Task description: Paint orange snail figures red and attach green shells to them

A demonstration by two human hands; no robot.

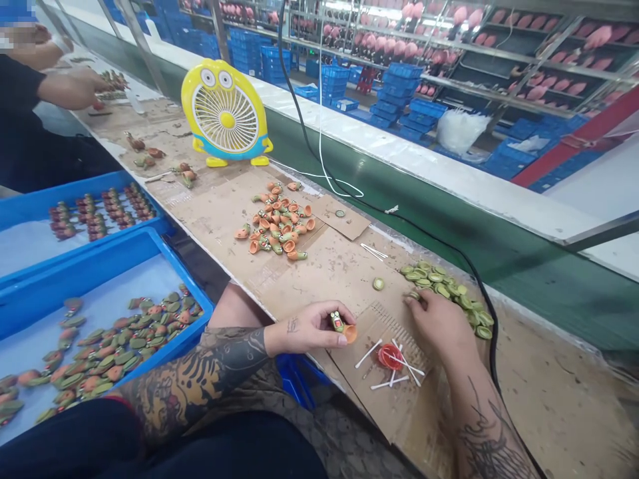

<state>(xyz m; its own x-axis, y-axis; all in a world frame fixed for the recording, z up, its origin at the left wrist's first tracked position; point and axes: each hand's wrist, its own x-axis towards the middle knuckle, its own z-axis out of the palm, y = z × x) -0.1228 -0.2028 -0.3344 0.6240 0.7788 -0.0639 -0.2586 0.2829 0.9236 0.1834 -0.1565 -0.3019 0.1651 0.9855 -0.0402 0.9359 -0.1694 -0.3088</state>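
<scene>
Between the thumb and fingers of my left hand (312, 327) is a small frog figurine (339, 322), green with white eyes and an orange hollow end. My right hand (442, 322) reaches to the near edge of a heap of green oval pieces (444, 276), its thumb and forefinger pinched on one green oval piece (413, 295). Another green oval (378, 284) lies alone on the cardboard. Between my hands stands a small red dish (391, 356) with several cotton swabs (411, 362) across and around it. Farther back is a pile of orange and green figurines (282, 223).
A yellow toy-shaped fan (227, 113) stands on the cardboard-covered bench (219, 219). Blue trays (200, 293) of figurines are at my left. A black cable (479, 279) runs along the right. A co-worker's hand (74, 86) works at far left.
</scene>
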